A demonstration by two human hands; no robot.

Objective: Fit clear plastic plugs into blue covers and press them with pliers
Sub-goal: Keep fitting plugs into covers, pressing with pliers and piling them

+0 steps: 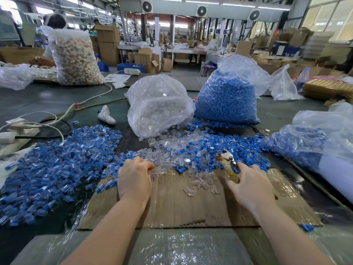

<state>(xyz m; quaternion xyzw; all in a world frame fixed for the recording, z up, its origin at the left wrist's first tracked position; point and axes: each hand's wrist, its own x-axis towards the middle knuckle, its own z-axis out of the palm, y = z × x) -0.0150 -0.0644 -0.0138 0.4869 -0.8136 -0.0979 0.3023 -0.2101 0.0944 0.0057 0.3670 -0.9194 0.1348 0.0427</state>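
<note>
Bubble wrap (172, 247) nearest the camera, then a cardboard sheet (172, 205) as work mat. Left hand (134, 180) fingers curled down into the loose clear plugs (168, 150), likely pinching one, hidden so cannot tell. Right hand (250, 186) wrapped round the handle of the pliers (228, 165), nose pointing away over the pile. Loose blue covers (206, 159) just beyond the mat, mixed with plugs. Plugs look tiny, light, rigid, slick; probably best pinched by the sides with fingertips, may crack if over-squeezed. Clear bag (158, 106) holds more plugs, mouth spilling forward. Blue-filled bag (227, 98) beside it holds covers. Left pile (57, 165) looks like assembled pieces. Another bag (309, 142) at right holds blue parts.
</note>
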